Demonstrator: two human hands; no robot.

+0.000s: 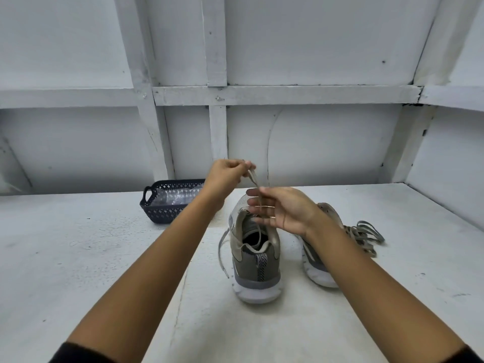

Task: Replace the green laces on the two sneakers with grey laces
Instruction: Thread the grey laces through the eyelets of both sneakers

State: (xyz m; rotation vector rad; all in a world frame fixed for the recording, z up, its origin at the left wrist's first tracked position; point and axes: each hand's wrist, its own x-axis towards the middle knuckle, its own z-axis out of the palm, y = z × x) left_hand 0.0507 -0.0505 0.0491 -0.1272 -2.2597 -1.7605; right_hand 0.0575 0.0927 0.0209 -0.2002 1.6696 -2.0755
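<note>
I am pinching a pale flat shoelace [253, 178] in my left hand [230, 174], fingers clamped on its end, raising it above the grey-and-beige mesh sneaker [255, 260] on the white counter [104, 258]. My right hand [282, 208] is hovering over the tongue with its fingers straight and apart, the lace passing them. I cannot tell if the lace is grey or green. Best approach, I think, is pulling straight up, keeping it flat and steadying the shoe. The second sneaker [318, 268] and a loose bundle of laces [366, 233] are lying to the right.
</note>
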